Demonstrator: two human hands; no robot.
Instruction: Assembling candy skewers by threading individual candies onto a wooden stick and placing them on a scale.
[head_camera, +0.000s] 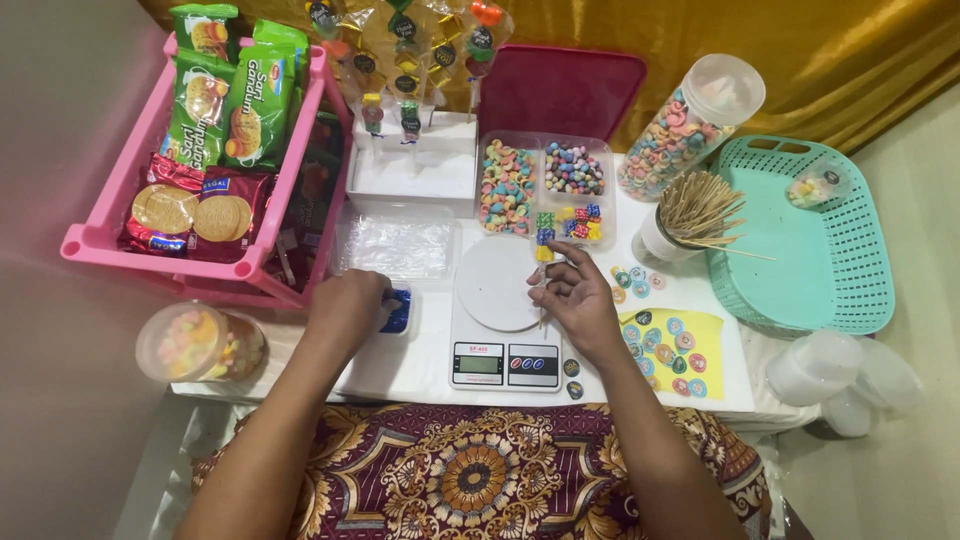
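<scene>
My right hand (578, 296) holds a thin wooden skewer (543, 262) threaded with small coloured candies, just right of the round white plate of a kitchen scale (497, 285). The skewer's candy end points up toward a divided clear tray of candies (546, 184). My left hand (346, 308) rests closed over a small blue item (398, 312) on the white table, left of the scale; what it grips is hidden. A stack of clear plastic wrappers (398, 247) lies just above that hand.
A pink rack of biscuit packets (205, 150) stands at the left. Finished candy skewers stand in a white foam block (412, 160). A jar of ring candies (688, 125), a cup of skewers (690, 215), a teal basket (810, 240), round stickers (668, 345) and a candy tub (200, 345) surround the scale.
</scene>
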